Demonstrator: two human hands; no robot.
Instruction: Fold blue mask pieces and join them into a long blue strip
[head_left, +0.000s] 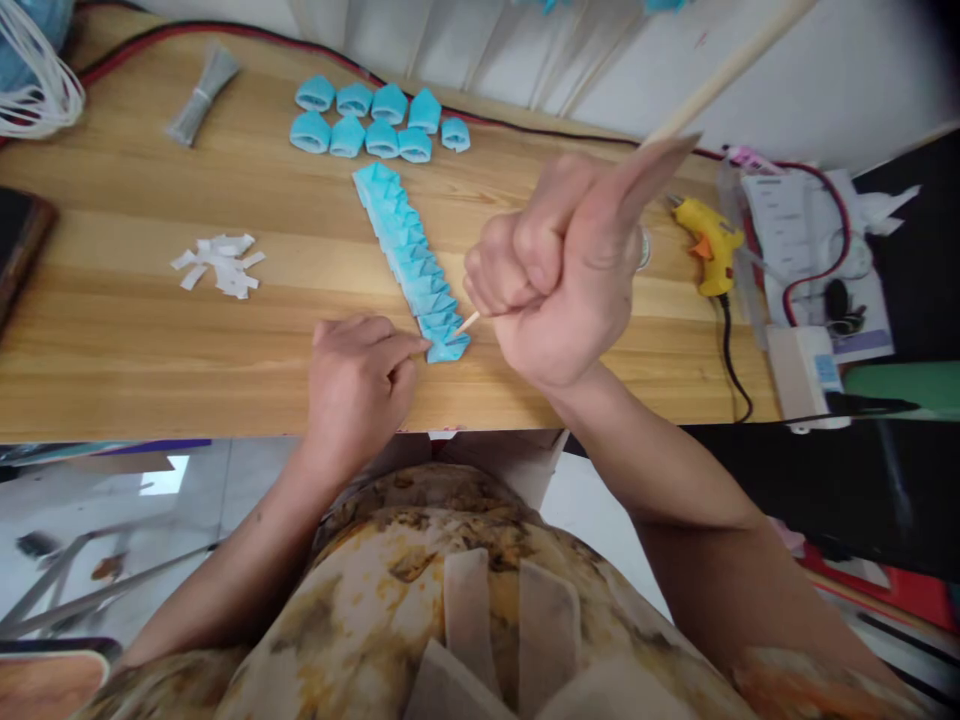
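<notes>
A strip of overlapping folded light-blue pieces [415, 260], which look like paper or fabric, lies slantwise on the wooden table. My left hand [364, 375] is at its near end, fingers curled, with the index fingertip pressed on the strip's left edge. My right hand [559, 265] is closed round a thin wooden stick [724, 72], thumb stretched along it. The stick's lower tip touches the folds near the strip's near end. Behind the strip stand several small blue folded rings [382, 138] in two rows.
White paper scraps [220, 265] lie left of the strip, and a bundle of thin ties [202, 95] lies farther back. A yellow glue gun [707, 243] with a black cord is at the right. Cables run along the wall; a dark device [22, 250] sits at the left edge.
</notes>
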